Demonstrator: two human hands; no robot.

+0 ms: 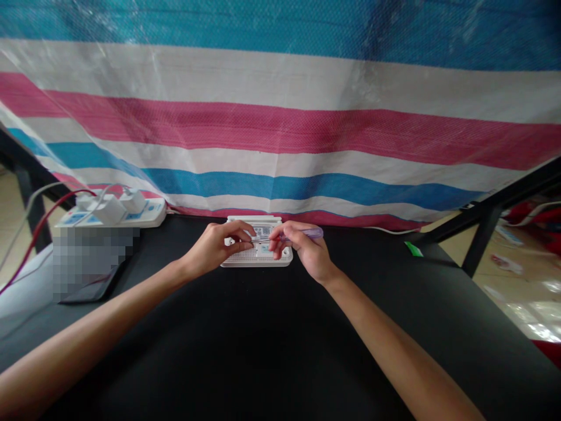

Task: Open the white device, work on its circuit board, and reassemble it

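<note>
A white router-like device (258, 263) with a vented face and printed labels lies at the far edge of the black table, partly covered by both hands. Above it, my right hand (309, 248) grips a screwdriver (312, 233) by its clear purple handle, its thin shaft pointing left. My left hand (225, 241) hovers over the device's left side, thumb and fingers pinched at the shaft's tip. Whatever sits between those fingertips is too small to make out.
Several plugs and cables fill a white power strip (153, 215) at the back left. A dark tablet-like object (94, 286), partly pixelated, lies before it. On the right of the table (245, 351) is a green scrap (414, 249). A striped sheet (280, 128) hangs behind.
</note>
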